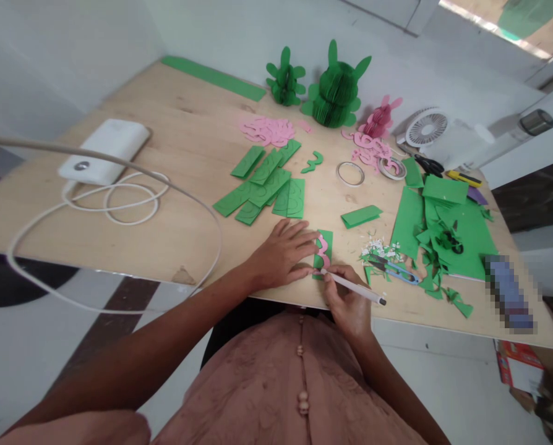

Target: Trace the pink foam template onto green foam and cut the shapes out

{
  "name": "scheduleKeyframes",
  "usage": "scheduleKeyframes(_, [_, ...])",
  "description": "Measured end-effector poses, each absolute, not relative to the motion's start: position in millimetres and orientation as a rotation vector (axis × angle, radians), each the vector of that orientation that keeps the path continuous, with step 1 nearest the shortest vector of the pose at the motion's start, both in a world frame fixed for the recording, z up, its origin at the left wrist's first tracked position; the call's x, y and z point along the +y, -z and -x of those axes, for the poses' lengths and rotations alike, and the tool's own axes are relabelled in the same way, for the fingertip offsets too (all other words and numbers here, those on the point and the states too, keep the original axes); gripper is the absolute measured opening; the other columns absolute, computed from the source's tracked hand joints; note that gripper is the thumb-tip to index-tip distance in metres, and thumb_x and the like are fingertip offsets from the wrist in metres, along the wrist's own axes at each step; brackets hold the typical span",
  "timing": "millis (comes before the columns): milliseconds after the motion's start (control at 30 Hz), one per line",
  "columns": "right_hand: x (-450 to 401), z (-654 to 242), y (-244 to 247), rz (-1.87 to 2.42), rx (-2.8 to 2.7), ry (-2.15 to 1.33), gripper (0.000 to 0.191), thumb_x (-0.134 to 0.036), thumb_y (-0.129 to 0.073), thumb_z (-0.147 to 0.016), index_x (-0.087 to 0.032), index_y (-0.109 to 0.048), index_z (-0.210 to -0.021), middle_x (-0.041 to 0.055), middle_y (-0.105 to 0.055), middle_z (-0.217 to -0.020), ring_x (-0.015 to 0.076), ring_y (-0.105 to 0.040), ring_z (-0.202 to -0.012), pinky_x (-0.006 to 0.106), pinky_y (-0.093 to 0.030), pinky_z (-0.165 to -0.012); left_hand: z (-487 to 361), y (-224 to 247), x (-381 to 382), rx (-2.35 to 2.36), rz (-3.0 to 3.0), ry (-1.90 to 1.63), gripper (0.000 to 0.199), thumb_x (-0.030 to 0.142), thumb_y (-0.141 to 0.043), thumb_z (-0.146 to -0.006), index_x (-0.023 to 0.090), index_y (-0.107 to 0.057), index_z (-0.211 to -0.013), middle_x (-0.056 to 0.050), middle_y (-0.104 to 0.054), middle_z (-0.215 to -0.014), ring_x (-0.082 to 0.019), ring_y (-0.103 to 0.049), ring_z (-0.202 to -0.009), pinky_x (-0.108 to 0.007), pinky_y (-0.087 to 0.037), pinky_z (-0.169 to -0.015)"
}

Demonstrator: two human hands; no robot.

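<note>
My left hand (283,254) lies flat with its fingers spread, the fingertips on the left edge of a green paper strip (328,240). On that strip rests a pink curvy cut-out (323,245) shaped like a 3. A white pen (356,287) is pinched in my right hand (348,303), its tip at the lower end of the pink cut-out. Left of and beyond my hands lie several folded green strips (270,185), some with drawn curves. A cut green curvy piece (312,162) and another folded green strip (361,216) lie farther off.
Scissors (392,269) lie among paper scraps on the right, beside green sheets (466,241). Pink cut-outs (267,131), tape rolls (350,174), green paper figures (336,93) and a small fan (427,128) stand farther back. A white power bank (107,151) with a looped cable is left.
</note>
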State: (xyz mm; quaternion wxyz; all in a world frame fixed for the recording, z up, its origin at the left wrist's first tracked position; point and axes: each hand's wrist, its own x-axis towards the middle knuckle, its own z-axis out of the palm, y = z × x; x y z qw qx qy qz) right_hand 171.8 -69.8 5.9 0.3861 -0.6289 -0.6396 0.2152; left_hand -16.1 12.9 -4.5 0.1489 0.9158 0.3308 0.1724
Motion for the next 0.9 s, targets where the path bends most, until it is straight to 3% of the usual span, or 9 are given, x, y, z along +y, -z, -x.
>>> scheduleKeyframes(900, [-67.4,-179.0,-4.6,1.604,-1.634,-0.472,0.011,-0.029,-0.056,-0.088,-0.021,-0.063,-0.086,0.0032,-0.068,-0.077,0.0192,-0.064,-0.071,0.032,-0.052,-0.066,16.3,4.4,11.9,0.953,-2.640,-0.489,0.035,0.043,-0.053,-0.091,0.023,-0.061,-0.118,-0.007,-0.049,-0.147,-0.034,-0.032,-0.140,-0.057,-0.020,-0.113])
